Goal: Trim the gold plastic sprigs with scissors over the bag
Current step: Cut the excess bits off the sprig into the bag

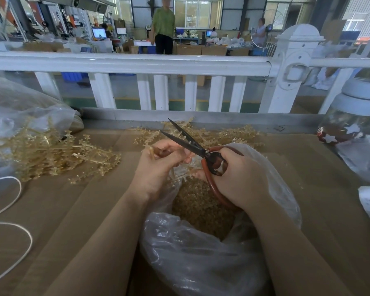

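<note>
Mid-trim. Right hand [241, 178] grips the scissors [198, 149] by their red-brown loop handles, fingers curled through; blades stand apart, tips pointing up and away toward the white railing [128, 64].

Left hand [160, 165] pinches a gold sprig [152, 151] between thumb and fingers, holding it just beside the lower blade. A pale stem also runs below the hand toward the bag mouth; cannot tell whether it is the same piece.

Both hands hang over the open clear plastic bag [201, 259], which already holds a deep heap of gold cuttings [201, 210].

Untrimmed sprigs lie in a pile at left [58, 154] and another behind the hands [222, 133], on the cardboard-covered bench.

Judgement: the cut is not yet made. Next move calls for feeding the sprig between the parted blades, then closing them so the offcut drops into the bag.
</note>
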